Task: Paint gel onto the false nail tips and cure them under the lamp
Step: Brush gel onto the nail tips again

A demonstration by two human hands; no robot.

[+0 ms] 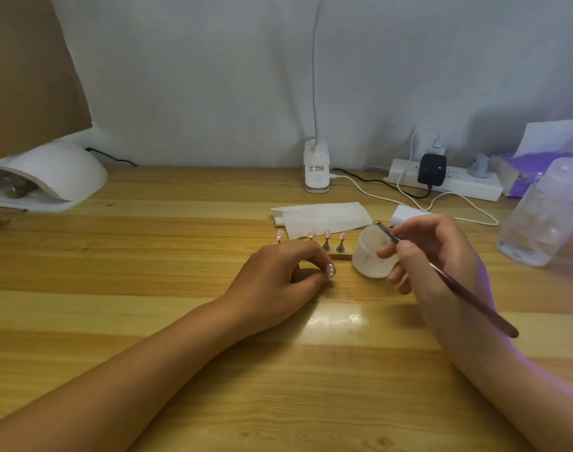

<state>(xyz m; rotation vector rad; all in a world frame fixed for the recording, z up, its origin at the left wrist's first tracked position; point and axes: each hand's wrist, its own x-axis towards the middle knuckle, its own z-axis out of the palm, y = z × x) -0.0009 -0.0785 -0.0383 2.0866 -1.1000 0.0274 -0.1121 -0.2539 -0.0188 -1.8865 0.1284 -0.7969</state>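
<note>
Nearest me is the worktop (180, 370), glossy pale wooden planks with a light glare between my forearms. My left hand (278, 275) lies on it with a narrow, curled grip. A shiny pink nail with pale dots shows at its fingertips, but I cannot tell whether that is a held tip or what else it pinches. My right hand (441, 256) closes its grip on a slim dark-red brush (467, 296), whose metal end reaches over the rim of a small frosted jar (371, 256). The jar is tilted, touches those fingers, and its contents look cloudy white.

Just behind my left hand, four pink false nail tips (326, 234) stand on little metal stems on a wooden strip (342, 256), which the hand partly covers. A creased white tissue (324, 216) lies behind them.

To the right stands a clear plastic bottle (545, 216). At the wall are a white power strip (448, 184) with a black adapter (431, 169), a white clip lamp (316, 171), and far left the domed white curing lamp (50, 174), partly blocked by cardboard (27, 66).
</note>
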